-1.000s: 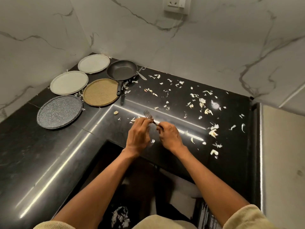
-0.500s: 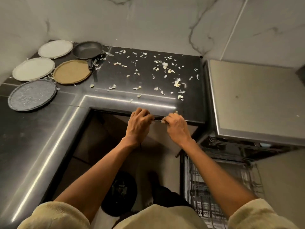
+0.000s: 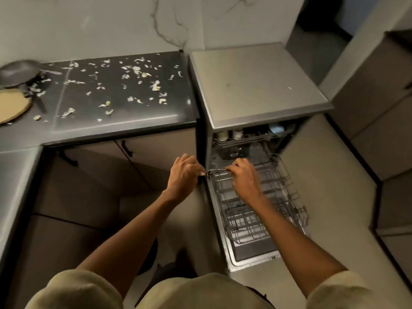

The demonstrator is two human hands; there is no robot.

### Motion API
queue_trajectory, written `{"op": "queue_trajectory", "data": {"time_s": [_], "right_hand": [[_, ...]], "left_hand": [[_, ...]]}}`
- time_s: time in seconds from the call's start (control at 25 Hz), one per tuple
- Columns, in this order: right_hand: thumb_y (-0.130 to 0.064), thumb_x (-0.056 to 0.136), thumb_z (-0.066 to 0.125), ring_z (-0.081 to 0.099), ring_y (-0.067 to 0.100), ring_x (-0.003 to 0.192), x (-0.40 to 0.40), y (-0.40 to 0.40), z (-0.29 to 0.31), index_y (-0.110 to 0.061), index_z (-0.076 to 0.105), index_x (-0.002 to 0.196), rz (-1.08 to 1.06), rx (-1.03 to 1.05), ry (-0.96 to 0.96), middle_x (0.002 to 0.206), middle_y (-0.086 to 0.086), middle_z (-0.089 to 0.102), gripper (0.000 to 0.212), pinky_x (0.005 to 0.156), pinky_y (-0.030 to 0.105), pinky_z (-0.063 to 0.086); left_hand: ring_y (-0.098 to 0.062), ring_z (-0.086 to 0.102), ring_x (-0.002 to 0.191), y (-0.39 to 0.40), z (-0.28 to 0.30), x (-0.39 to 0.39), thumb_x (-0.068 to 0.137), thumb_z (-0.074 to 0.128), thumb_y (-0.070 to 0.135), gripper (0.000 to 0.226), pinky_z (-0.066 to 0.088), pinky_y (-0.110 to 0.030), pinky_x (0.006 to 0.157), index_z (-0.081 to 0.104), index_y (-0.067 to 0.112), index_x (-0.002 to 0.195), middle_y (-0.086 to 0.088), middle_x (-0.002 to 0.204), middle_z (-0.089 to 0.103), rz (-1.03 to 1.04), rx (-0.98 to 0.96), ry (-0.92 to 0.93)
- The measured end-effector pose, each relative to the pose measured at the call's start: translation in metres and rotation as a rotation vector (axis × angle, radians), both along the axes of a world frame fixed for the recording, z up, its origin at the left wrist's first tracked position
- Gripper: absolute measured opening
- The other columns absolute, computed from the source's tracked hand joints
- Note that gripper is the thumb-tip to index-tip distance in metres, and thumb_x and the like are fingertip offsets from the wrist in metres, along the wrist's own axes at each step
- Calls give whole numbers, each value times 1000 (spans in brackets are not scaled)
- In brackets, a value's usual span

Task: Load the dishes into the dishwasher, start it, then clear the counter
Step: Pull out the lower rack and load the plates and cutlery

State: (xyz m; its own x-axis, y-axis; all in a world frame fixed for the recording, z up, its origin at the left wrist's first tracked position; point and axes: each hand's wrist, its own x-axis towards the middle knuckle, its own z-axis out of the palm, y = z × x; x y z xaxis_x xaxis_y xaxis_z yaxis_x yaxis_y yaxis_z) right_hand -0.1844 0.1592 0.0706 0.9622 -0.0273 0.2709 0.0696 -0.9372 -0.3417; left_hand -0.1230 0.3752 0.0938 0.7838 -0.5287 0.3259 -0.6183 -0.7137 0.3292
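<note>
My left hand and my right hand each pinch one end of a metal fork, held level over the near left corner of the dishwasher's pulled-out lower rack. The dishwasher stands open to the right of the black counter, its door folded down. A dark frying pan and a tan plate lie at the counter's far left, partly cut off by the frame. Pale food scraps are strewn over the counter.
Cups sit in the dishwasher's upper rack, mostly hidden under its top. Cabinet doors with dark handles run below the counter. A beige floor lies to the right of the dishwasher, with cabinets beyond.
Both hands carried the fork off the counter, down and to the right, to the dishwasher's lower rack. The view swung right; the grey and white plates left the frame.
</note>
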Motion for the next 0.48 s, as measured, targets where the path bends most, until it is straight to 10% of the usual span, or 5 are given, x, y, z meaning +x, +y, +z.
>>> {"op": "queue_trajectory", "data": {"time_s": [0.48], "right_hand": [[0, 77, 77, 54, 25, 84, -217, -202, -12, -16, 79, 89, -225, 26, 127, 83, 3, 57, 20, 63, 34, 50]], "left_hand": [[-19, 58, 80, -204, -35, -189, 78, 78, 4, 14, 46, -31, 52, 78, 17, 77, 1, 76, 66, -147, -71, 207]]}}
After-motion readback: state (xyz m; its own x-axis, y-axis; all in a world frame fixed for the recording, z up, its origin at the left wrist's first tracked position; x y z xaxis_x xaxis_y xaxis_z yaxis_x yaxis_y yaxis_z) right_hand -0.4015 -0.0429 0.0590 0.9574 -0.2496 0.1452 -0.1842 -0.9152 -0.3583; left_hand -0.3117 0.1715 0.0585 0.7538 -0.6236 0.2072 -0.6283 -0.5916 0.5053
